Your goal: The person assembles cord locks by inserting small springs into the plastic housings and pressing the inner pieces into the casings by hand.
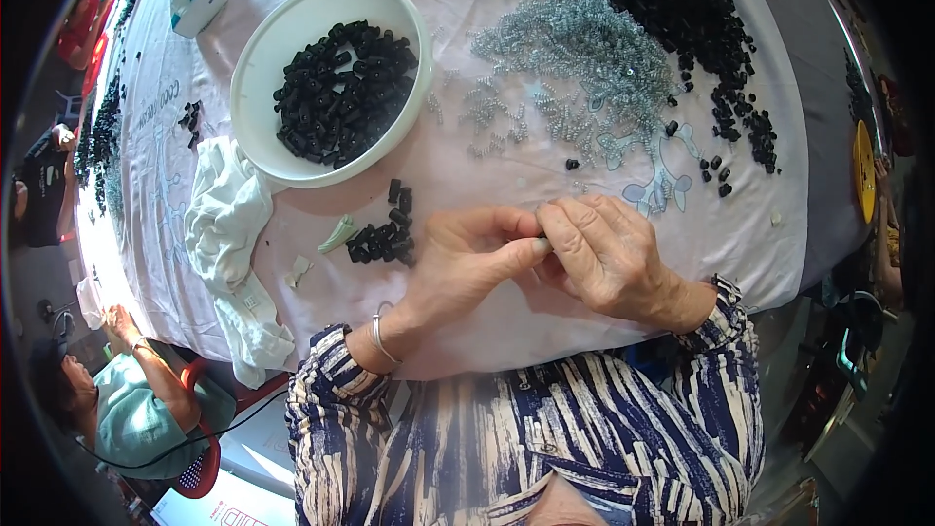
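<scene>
The left hand (467, 258) and right hand (609, 258) together pinch a small, mostly hidden dark piece (542, 233) near a cluster of short, shiny black cylinders (388, 239).

Both forearms slant inward from below. The left hand (463, 253) points its thumb (524, 253) and forefinger toward the right hand (604, 253), their tips close together. The right hand's fingers (573, 239) curl downward, knuckles up, meeting the left fingertips.
</scene>
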Motion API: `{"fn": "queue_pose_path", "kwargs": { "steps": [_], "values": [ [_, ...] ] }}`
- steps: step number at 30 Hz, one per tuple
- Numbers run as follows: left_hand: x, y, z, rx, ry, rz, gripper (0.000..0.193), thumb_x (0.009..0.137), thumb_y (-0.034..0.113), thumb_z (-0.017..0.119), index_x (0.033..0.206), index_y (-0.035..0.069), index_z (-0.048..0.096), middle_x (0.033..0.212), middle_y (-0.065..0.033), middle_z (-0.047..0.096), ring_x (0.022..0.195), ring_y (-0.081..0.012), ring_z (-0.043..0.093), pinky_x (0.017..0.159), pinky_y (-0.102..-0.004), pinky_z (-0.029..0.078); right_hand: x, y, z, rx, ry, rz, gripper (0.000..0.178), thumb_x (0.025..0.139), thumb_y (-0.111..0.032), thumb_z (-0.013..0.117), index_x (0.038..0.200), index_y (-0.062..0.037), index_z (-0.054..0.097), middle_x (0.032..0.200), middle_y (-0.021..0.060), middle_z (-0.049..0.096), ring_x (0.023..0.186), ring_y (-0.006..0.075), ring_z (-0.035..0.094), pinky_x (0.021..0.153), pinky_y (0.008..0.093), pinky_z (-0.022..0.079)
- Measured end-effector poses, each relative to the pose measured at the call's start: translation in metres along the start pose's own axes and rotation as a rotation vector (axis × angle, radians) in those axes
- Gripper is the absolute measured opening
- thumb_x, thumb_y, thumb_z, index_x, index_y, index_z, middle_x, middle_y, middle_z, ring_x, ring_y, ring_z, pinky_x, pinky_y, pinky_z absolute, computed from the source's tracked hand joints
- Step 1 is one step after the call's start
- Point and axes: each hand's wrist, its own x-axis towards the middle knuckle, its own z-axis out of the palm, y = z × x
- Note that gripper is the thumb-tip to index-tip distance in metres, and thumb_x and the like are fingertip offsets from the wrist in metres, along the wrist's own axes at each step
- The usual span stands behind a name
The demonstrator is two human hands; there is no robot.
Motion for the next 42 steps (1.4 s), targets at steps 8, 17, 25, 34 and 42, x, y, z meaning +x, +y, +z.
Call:
{"fn": "queue_pose_path", "kwargs": {
  "steps": [8, 17, 25, 34, 42],
  "values": [
    [0.000, 0.005, -0.004, 0.025, -0.067, -0.090, 0.017, 0.087, 0.004, 0.065, 0.099, -0.008, 0.062, 0.091, -0.0100, 0.066, 0.084, -0.0141, 0.064, 0.076, -0.0251, 0.053, 0.004, -0.001, -0.007, 0.098, -0.061, 0.037, 0.032, 0.065, -0.008, 0.069, 0.090, 0.0093, 0.058, 0.074, 0.0101, 0.055, 0.062, 0.0187, 0.057, 0.051, 0.0291, 0.047],
    [-0.002, 0.006, -0.004, -0.025, -0.119, -0.116, 0.016, 0.088, 0.003, 0.064, 0.098, -0.008, 0.060, 0.092, -0.0117, 0.065, 0.086, -0.0164, 0.064, 0.078, -0.0272, 0.054, -0.002, 0.000, -0.005, 0.090, -0.031, -0.049, 0.030, 0.065, -0.009, 0.068, 0.087, 0.0086, 0.058, 0.071, 0.0097, 0.055, 0.060, 0.0169, 0.057, 0.049, 0.0276, 0.048],
    [-0.004, -0.002, -0.002, -0.115, -0.136, -0.026, 0.014, 0.088, 0.003, 0.065, 0.096, -0.007, 0.060, 0.092, -0.0113, 0.066, 0.086, -0.0159, 0.064, 0.078, -0.0269, 0.054, -0.001, 0.002, -0.002, 0.107, 0.025, -0.070, 0.033, 0.066, -0.010, 0.070, 0.089, 0.0096, 0.058, 0.074, 0.0107, 0.057, 0.063, 0.0190, 0.060, 0.052, 0.0288, 0.051],
    [-0.007, -0.003, 0.000, 0.082, -0.043, 0.005, 0.013, 0.087, 0.004, 0.067, 0.095, -0.005, 0.062, 0.090, -0.0074, 0.066, 0.083, -0.0110, 0.062, 0.074, -0.0235, 0.053, -0.001, -0.001, -0.006, 0.104, -0.014, -0.065, 0.033, 0.067, -0.009, 0.070, 0.091, 0.0108, 0.058, 0.075, 0.0121, 0.058, 0.064, 0.0196, 0.061, 0.051, 0.0291, 0.051],
    [-0.011, -0.008, 0.004, 0.006, -0.035, 0.019, 0.013, 0.087, 0.003, 0.066, 0.096, -0.005, 0.061, 0.089, -0.0073, 0.066, 0.082, -0.0111, 0.063, 0.073, -0.0232, 0.053, -0.001, 0.001, -0.005, 0.119, -0.004, -0.064, 0.037, 0.068, -0.010, 0.069, 0.097, 0.0105, 0.058, 0.078, 0.0126, 0.060, 0.067, 0.0211, 0.062, 0.054, 0.0309, 0.050]
  ]
}}
